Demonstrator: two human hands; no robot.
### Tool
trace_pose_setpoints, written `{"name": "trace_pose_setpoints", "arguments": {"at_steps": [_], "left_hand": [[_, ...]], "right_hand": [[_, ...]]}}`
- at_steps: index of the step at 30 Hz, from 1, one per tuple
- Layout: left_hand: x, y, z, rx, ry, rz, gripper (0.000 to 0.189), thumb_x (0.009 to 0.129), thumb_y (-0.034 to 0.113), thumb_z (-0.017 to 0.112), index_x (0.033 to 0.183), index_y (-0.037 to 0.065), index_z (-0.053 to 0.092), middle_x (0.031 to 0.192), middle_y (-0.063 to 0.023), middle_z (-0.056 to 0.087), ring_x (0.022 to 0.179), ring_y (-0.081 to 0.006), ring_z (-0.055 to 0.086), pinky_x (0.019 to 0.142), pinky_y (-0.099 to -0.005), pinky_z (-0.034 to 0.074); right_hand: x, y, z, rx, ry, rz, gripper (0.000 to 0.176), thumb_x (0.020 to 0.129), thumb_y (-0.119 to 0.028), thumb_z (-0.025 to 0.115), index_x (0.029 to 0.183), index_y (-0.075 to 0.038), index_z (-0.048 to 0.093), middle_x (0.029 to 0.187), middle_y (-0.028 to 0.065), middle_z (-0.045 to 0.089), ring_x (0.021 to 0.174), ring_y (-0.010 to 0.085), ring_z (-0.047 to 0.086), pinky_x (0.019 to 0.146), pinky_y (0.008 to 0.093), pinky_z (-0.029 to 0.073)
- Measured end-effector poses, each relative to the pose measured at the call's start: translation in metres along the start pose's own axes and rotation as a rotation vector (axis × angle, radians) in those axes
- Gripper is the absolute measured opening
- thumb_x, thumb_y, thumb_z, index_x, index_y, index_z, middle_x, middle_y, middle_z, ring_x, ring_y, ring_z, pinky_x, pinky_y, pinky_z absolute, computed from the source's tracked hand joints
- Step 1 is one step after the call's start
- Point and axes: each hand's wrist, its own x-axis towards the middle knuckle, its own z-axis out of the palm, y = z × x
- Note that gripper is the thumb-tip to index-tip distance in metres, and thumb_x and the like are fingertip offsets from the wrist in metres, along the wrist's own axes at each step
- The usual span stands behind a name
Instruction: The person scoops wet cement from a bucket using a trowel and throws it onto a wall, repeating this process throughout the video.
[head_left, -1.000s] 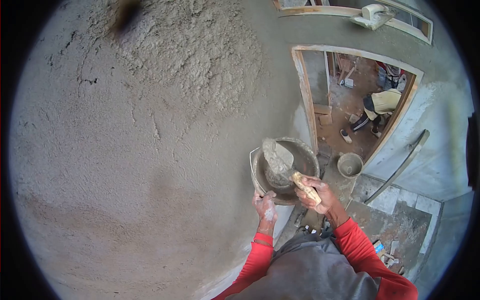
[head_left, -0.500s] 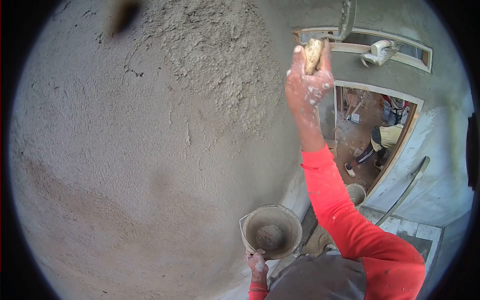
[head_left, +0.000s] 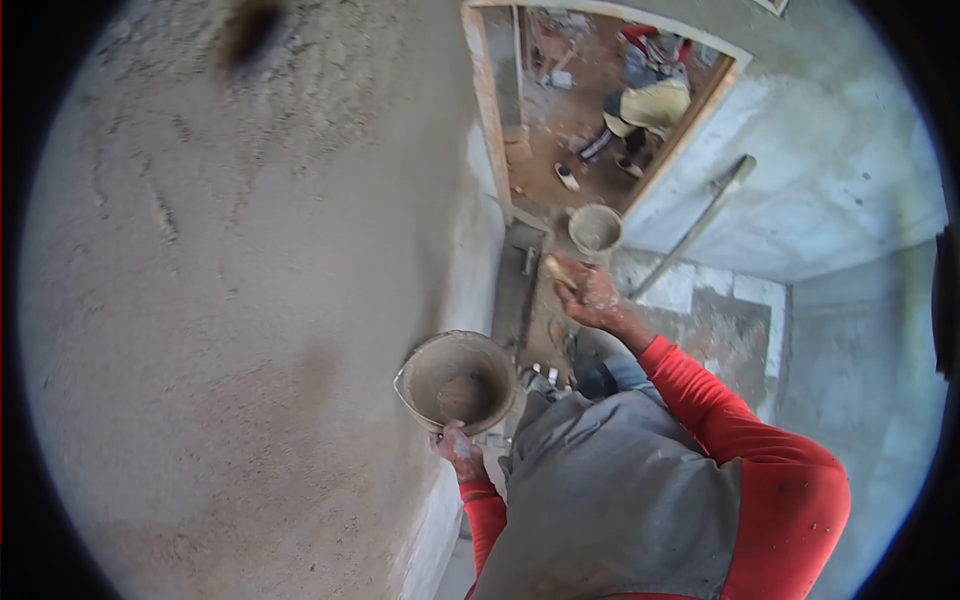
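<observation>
My left hand point(head_left: 458, 447) grips the near rim of a grey bucket point(head_left: 432, 372), held tilted close to the plastered wall. A small heap of mortar point(head_left: 466, 396) lies at the bottom of the bucket. My right hand point(head_left: 594, 296), spotted with mortar, is closed round the pale wooden handle point(head_left: 559, 270) of a trowel, to the right of the bucket and above its level in the view. The trowel's blade is hard to make out against the floor.
Rough wet plaster covers the wall point(head_left: 250, 270) on the left. A second bucket point(head_left: 595, 230) stands by the doorway, and a long straightedge point(head_left: 700, 222) leans on the right wall. Through the doorway, a person point(head_left: 650, 105) bends over.
My right hand has come down from high by the wall with the trowel. My view has tilted downward, and the bucket appears further left and higher. The transom window has left the view.
</observation>
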Motion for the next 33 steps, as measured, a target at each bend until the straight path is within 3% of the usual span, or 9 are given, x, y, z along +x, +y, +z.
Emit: {"name": "trace_pose_setpoints", "arguments": {"at_steps": [5, 7, 9, 15, 20, 23, 27, 28, 33], "left_hand": [[0.031, -0.022, -0.001, 0.319, -0.084, -0.172, 0.055, 0.070, 0.010, 0.069, 0.124, 0.014, 0.062, 0.117, -0.0059, 0.069, 0.102, -0.0280, 0.066, 0.080, -0.0517, 0.052], [0.043, 0.012, 0.059, 0.327, -0.020, -0.400, 0.064, 0.069, 0.010, 0.070, 0.132, 0.015, 0.061, 0.125, -0.0079, 0.068, 0.108, -0.0304, 0.066, 0.084, -0.0525, 0.052], [0.057, 0.020, 0.118, 0.372, -0.010, -0.470, 0.074, 0.068, 0.010, 0.070, 0.141, 0.016, 0.060, 0.133, -0.0098, 0.067, 0.113, -0.0328, 0.066, 0.087, -0.0532, 0.052], [0.135, -0.013, 0.329, 0.492, -0.042, -0.452, 0.081, 0.066, 0.004, 0.070, 0.145, 0.015, 0.059, 0.131, -0.0096, 0.068, 0.114, -0.0338, 0.067, 0.090, -0.0512, 0.053], [0.226, -0.088, 0.484, 0.550, -0.162, -0.393, 0.073, 0.069, 0.005, 0.071, 0.141, 0.013, 0.061, 0.130, -0.0094, 0.068, 0.112, -0.0330, 0.067, 0.089, -0.0510, 0.053], [0.270, -0.141, 0.565, 0.539, -0.147, -0.370, 0.067, 0.069, 0.004, 0.071, 0.135, 0.013, 0.064, 0.130, -0.0089, 0.067, 0.111, -0.0322, 0.067, 0.089, -0.0517, 0.054], [0.324, -0.191, 0.647, 0.533, -0.141, -0.366, 0.066, 0.070, 0.003, 0.071, 0.135, 0.014, 0.064, 0.130, -0.0085, 0.067, 0.114, -0.0319, 0.066, 0.091, -0.0519, 0.054], [0.338, -0.206, 0.654, 0.540, -0.140, -0.368, 0.068, 0.070, 0.003, 0.071, 0.137, 0.015, 0.063, 0.131, -0.0084, 0.066, 0.115, -0.0318, 0.066, 0.092, -0.0517, 0.054], [0.366, -0.248, 0.689, 0.530, -0.125, -0.343, 0.071, 0.071, 0.003, 0.071, 0.140, 0.015, 0.062, 0.130, -0.0077, 0.066, 0.114, -0.0311, 0.065, 0.092, -0.0495, 0.054]], "right_hand": [[-0.288, 0.221, -0.069, -0.198, 0.158, 1.052, 0.040, 0.094, -0.030, 0.071, 0.117, 0.002, 0.075, 0.100, 0.0182, 0.080, 0.101, 0.0257, 0.075, 0.089, 0.0398, 0.057], [-0.441, 0.314, -0.088, -0.293, 0.319, 1.341, 0.036, 0.088, -0.032, 0.067, 0.092, 0.003, 0.073, 0.085, 0.0186, 0.074, 0.072, 0.0288, 0.073, 0.065, 0.0456, 0.059], [-0.404, 0.221, -0.132, -0.085, 0.524, 1.761, 0.020, 0.087, -0.023, 0.065, 0.082, -0.003, 0.065, 0.067, 0.0111, 0.062, 0.054, 0.0250, 0.063, 0.045, 0.0396, 0.049], [-0.441, 0.305, -0.060, -0.040, 0.183, 1.691, 0.023, 0.092, -0.029, 0.069, 0.086, -0.009, 0.059, 0.061, 0.0056, 0.055, 0.046, 0.0186, 0.056, 0.039, 0.0370, 0.040], [-0.138, 0.352, 0.005, -0.181, 0.030, 1.349, 0.047, 0.096, -0.035, 0.066, 0.128, -0.001, 0.062, 0.100, 0.0266, 0.072, 0.094, 0.0432, 0.071, 0.082, 0.0498, 0.054], [-0.003, 0.477, 0.063, -0.038, -0.055, 1.175, 0.045, 0.086, -0.036, 0.071, 0.111, 0.001, 0.067, 0.098, 0.0297, 0.072, 0.093, 0.0464, 0.071, 0.082, 0.0543, 0.054], [0.162, 0.620, 0.139, 0.214, 0.128, 0.895, 0.036, 0.091, -0.038, 0.067, 0.088, -0.002, 0.067, 0.076, 0.0188, 0.070, 0.067, 0.0330, 0.068, 0.066, 0.0478, 0.052], [0.200, 0.651, 0.155, 0.444, 0.167, 0.810, 0.045, 0.099, -0.047, 0.070, 0.088, -0.003, 0.066, 0.072, 0.0022, 0.064, 0.064, 0.0132, 0.058, 0.060, 0.0340, 0.049], [0.374, 0.731, 0.214, 0.817, 0.386, 0.620, 0.047, 0.100, -0.044, 0.069, 0.115, 0.001, 0.068, 0.100, 0.0100, 0.068, 0.087, 0.0186, 0.064, 0.077, 0.0368, 0.054]]}}
